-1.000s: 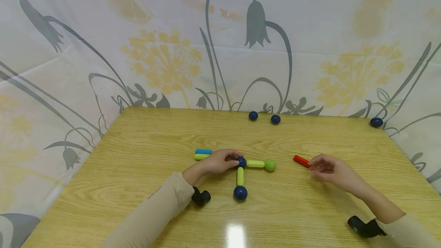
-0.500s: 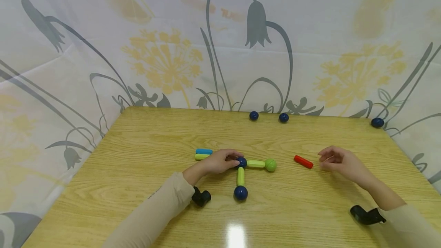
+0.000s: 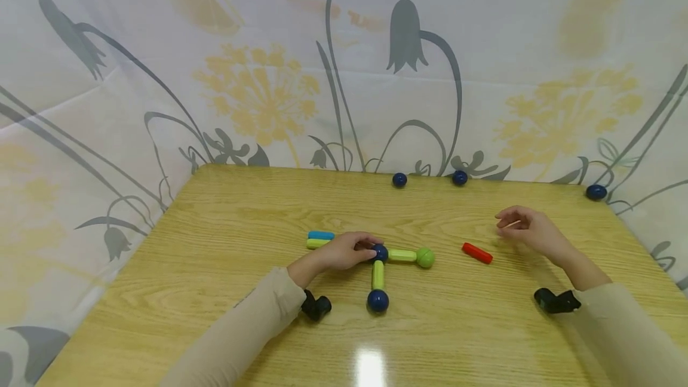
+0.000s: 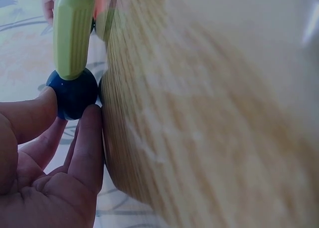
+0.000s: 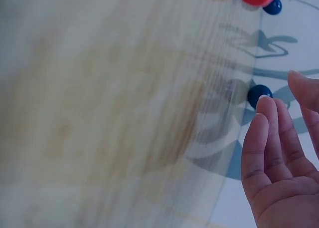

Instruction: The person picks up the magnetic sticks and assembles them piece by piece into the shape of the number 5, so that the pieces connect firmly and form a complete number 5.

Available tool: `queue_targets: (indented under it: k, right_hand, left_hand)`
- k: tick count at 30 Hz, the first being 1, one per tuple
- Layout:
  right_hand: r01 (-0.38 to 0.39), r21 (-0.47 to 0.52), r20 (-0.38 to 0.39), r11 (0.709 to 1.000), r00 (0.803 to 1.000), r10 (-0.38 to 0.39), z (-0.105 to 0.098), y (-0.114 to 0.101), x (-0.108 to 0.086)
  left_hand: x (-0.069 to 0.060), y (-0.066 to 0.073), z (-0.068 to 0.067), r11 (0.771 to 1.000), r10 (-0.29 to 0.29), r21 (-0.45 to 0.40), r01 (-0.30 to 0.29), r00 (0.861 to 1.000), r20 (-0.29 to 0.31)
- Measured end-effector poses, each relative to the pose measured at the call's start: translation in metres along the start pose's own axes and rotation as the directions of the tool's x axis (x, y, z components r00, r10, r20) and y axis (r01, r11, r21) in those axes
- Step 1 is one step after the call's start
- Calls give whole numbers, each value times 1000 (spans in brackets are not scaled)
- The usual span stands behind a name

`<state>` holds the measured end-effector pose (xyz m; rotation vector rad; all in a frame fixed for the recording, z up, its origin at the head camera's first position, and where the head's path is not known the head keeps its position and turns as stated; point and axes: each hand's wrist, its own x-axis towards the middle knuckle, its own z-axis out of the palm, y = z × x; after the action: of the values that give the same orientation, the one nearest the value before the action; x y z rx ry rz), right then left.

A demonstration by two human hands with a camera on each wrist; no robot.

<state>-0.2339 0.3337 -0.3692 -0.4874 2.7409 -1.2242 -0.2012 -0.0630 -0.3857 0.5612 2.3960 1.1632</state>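
My left hand (image 3: 344, 251) pinches a dark blue ball (image 3: 380, 252) between thumb and fingers; the left wrist view shows the same ball (image 4: 75, 94) with a ridged yellow-green stick (image 4: 72, 36) against it. From that ball one yellow-green stick (image 3: 402, 255) runs right to a green ball (image 3: 426, 257), and another (image 3: 378, 275) runs toward the near edge to a second dark blue ball (image 3: 378, 301). Right of these lies a red stick (image 3: 477, 253). My right hand (image 3: 537, 236) hovers beyond and right of it, holding nothing, fingers loosely bent; the right wrist view shows this hand (image 5: 284, 173) too.
Two dark blue balls (image 3: 399, 180) (image 3: 459, 178) sit at the table's back edge, and another ball (image 3: 596, 192) at the back right corner. A blue stick (image 3: 321, 235) and a yellow-green stick (image 3: 317, 243) lie left of my left hand. A patterned cloth (image 3: 355, 106) hangs behind the table.
My right hand has let go of the red stick and moved away, toward the back. One dark blue ball at the back has rolled right. The left hand keeps its grip in place.
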Motion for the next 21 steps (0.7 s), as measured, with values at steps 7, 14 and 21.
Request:
queue_targets:
  k: [7,14,21]
  right_hand:
    - [-31,13,18,999,999,30,-4,4,23]
    - [-35,38,8,999,999,35,-10,12,40]
    - [-88,33,4,996,996,88,-16,19,57]
  left_hand:
    - [-1,0,-1,1000,-7,-4,7,1000,1]
    - [0,0,-1,1000,-2,-7,2,1000,4]
    - [1,1,-1,1000,-6,10,6,1000,5]
